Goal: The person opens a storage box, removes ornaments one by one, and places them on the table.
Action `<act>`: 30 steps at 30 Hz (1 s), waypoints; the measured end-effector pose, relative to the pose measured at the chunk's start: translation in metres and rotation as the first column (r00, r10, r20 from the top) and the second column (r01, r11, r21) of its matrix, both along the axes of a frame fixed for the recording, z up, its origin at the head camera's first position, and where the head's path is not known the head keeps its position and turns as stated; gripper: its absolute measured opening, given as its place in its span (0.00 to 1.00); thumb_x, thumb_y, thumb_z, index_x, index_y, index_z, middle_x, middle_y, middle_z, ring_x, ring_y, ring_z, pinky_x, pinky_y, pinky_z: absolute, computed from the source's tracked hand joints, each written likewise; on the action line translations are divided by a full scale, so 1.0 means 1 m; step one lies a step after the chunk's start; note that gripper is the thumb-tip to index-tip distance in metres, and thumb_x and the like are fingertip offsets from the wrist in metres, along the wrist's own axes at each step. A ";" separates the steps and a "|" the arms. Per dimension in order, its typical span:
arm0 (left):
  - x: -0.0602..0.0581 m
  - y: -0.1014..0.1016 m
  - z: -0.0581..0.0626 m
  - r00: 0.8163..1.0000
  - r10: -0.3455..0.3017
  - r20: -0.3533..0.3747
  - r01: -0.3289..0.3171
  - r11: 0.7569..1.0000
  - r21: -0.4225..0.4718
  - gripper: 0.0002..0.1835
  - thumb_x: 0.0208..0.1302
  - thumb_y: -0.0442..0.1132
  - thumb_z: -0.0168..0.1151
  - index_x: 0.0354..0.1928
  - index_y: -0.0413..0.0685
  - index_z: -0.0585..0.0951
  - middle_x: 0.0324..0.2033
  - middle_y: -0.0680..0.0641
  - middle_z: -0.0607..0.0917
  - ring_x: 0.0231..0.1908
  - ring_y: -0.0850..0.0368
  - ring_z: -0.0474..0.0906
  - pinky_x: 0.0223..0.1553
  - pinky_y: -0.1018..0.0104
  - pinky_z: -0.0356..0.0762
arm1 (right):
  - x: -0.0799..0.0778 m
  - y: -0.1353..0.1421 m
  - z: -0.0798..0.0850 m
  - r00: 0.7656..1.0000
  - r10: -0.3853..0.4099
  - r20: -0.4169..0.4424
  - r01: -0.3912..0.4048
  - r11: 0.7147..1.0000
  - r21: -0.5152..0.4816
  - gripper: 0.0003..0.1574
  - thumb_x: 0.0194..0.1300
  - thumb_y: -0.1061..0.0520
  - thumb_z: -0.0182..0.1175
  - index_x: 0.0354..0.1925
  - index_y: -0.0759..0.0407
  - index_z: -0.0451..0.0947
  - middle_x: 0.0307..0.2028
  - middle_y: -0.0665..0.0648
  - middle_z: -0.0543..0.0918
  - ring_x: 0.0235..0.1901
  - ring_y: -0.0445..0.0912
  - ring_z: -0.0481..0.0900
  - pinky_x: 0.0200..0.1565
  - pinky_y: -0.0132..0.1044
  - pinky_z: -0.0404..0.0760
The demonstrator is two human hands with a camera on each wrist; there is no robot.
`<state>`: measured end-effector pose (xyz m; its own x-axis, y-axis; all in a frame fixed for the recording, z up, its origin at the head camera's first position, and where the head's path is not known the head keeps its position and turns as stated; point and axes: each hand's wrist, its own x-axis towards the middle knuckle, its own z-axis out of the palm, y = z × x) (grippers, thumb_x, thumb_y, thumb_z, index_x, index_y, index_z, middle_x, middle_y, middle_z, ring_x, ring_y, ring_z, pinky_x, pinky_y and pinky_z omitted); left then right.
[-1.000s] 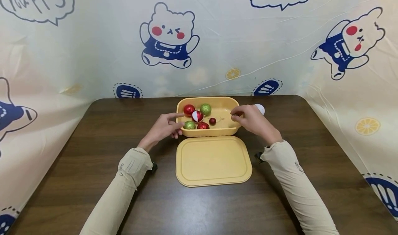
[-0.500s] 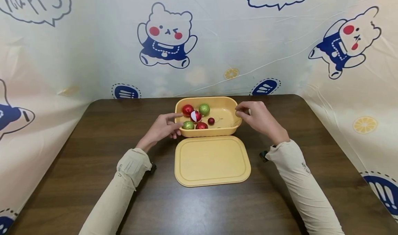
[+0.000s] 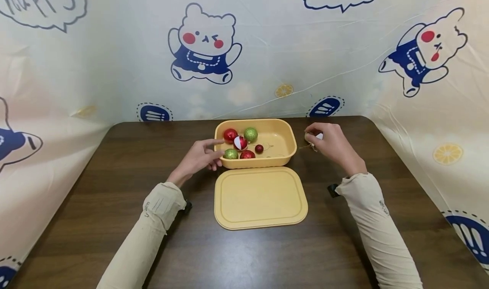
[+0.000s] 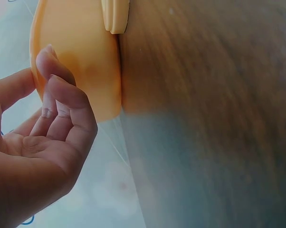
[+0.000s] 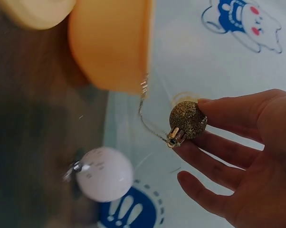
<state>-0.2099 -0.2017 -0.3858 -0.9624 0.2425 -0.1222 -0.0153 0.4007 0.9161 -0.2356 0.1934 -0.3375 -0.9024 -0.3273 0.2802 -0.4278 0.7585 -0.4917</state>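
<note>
A gold glitter bauble (image 5: 188,119) with a metal cap and thin chain is pinched in my right hand (image 3: 331,142), to the right of the yellow box (image 3: 258,164). Under that hand a white bauble (image 5: 105,174) lies on the table, mostly hidden in the head view. My left hand (image 3: 196,158) rests at the box's left end, fingertips at the rim and fingers loosely bent. Inside the box lie a red bauble (image 3: 230,135), a green bauble (image 3: 250,134), a red-and-white bauble (image 3: 240,143), a small dark red bauble (image 3: 259,149) and several others.
A flat yellow lid (image 3: 261,198) lies just in front of the box on the dark wooden table (image 3: 244,259). Behind the table's far edge hangs a printed cloth (image 3: 259,47) with cartoon bears; it also covers both sides.
My right hand has moved right, from over the box's right rim to beyond it, carrying the gold bauble with its chain. The left hand stays at the box.
</note>
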 end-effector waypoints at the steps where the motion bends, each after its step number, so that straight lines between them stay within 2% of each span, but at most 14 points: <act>1: 0.000 0.000 0.000 1.000 -0.001 0.001 0.001 1.000 0.000 0.27 0.71 0.39 0.62 0.69 0.43 0.71 0.25 0.37 0.85 0.20 0.53 0.79 0.27 0.59 0.81 | -0.002 0.002 -0.002 1.000 -0.007 0.008 0.007 1.000 0.002 0.08 0.68 0.59 0.64 0.44 0.59 0.85 0.37 0.57 0.86 0.33 0.50 0.81 0.38 0.46 0.80; 4: 0.000 -0.001 0.000 1.000 0.002 0.006 -0.002 1.000 0.003 0.27 0.71 0.40 0.62 0.69 0.43 0.71 0.25 0.37 0.85 0.20 0.53 0.79 0.27 0.60 0.81 | -0.006 0.008 -0.011 0.999 -0.021 0.028 0.021 1.000 0.016 0.08 0.68 0.59 0.64 0.44 0.60 0.85 0.36 0.58 0.86 0.33 0.49 0.80 0.38 0.45 0.80; 9: 0.000 -0.001 0.000 1.000 -0.001 0.012 0.001 1.000 0.005 0.27 0.71 0.40 0.62 0.69 0.43 0.71 0.26 0.36 0.85 0.20 0.53 0.79 0.27 0.60 0.81 | -0.013 0.022 -0.027 0.997 -0.035 0.068 0.032 0.998 0.052 0.10 0.67 0.61 0.64 0.45 0.66 0.84 0.38 0.62 0.86 0.36 0.53 0.79 0.42 0.49 0.80; 16: 0.000 0.000 0.001 1.000 -0.001 0.011 0.001 1.000 -0.008 0.27 0.71 0.41 0.62 0.69 0.43 0.71 0.25 0.39 0.85 0.20 0.54 0.79 0.28 0.58 0.81 | -0.020 0.036 -0.047 0.991 -0.047 0.122 0.036 0.995 0.091 0.09 0.65 0.61 0.65 0.43 0.65 0.84 0.38 0.62 0.87 0.38 0.54 0.81 0.45 0.52 0.79; 24: 0.001 0.002 0.003 1.000 0.005 0.010 -0.005 1.000 -0.009 0.26 0.71 0.41 0.62 0.69 0.44 0.72 0.24 0.40 0.85 0.20 0.53 0.79 0.29 0.57 0.81 | -0.023 0.043 -0.055 0.983 -0.046 0.176 0.017 0.986 0.165 0.10 0.65 0.63 0.64 0.44 0.66 0.84 0.40 0.64 0.86 0.40 0.55 0.80 0.47 0.54 0.79; 30: 0.001 0.001 0.003 1.000 0.003 0.009 -0.003 1.000 -0.002 0.27 0.71 0.41 0.62 0.69 0.43 0.72 0.24 0.39 0.85 0.20 0.53 0.79 0.28 0.57 0.81 | -0.020 0.047 -0.057 0.980 -0.046 0.195 0.014 0.987 0.163 0.10 0.68 0.61 0.63 0.46 0.65 0.83 0.39 0.61 0.86 0.38 0.53 0.79 0.44 0.51 0.79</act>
